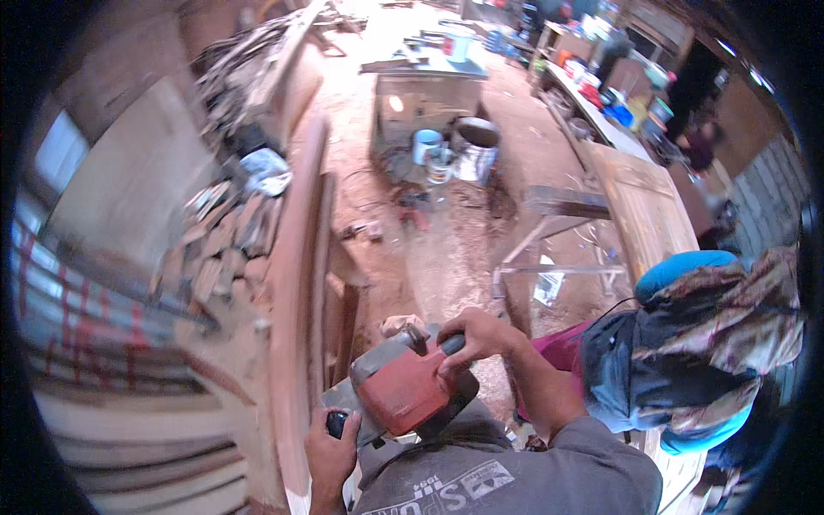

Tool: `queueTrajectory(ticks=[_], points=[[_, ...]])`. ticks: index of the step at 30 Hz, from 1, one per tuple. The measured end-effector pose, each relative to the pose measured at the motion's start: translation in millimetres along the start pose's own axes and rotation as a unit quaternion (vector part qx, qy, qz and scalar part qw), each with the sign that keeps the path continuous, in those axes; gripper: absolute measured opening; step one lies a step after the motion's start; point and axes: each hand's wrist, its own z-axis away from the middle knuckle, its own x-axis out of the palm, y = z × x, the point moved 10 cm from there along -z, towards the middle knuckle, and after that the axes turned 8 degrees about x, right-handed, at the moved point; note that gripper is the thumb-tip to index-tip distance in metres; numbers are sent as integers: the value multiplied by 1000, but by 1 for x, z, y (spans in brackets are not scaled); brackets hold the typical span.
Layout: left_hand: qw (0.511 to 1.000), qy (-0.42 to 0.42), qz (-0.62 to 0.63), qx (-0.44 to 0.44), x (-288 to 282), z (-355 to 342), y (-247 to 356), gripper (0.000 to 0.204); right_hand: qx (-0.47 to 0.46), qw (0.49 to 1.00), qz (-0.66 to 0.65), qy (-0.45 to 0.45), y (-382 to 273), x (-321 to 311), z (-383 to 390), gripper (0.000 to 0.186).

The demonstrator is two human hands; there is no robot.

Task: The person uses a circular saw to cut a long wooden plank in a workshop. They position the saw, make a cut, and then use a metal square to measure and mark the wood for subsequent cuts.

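In front of my body I hold a red and grey electric planer (410, 386), tilted over the right side of a long brown wooden beam (296, 318). My right hand (476, 339) is wrapped round its dark rear handle. Lower down, my left hand (331, 446) grips the black knob (336, 421) at the other end, right by the beam. A pale clump of shavings (402, 324) shows beside the planer's metal spout. Whether the planer's sole touches the beam is hidden. A second, shorter timber (324, 249) runs along the beam's right side.
At right, a person in a dark garment with blue sleeves (687, 343) bends near a wide board (644, 206). A trestle (562, 206) stands beside it. Ahead are a workbench (421, 77) and buckets (475, 150). Scrap wood (227, 257) is heaped at left.
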Motion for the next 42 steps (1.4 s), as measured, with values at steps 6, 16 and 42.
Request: queueTrajectory(ticks=[6, 16, 42], points=[[993, -56, -8, 105, 31, -24, 16, 35, 26, 990, -50, 129, 31, 18, 55, 66], [968, -186, -83, 144, 122, -223, 123, 54, 173, 972, -155, -34, 77, -41, 43, 74], [980, 118, -159, 9, 7, -521, 150, 87, 336, 940, -40, -46, 268, -244, -455, 49]])
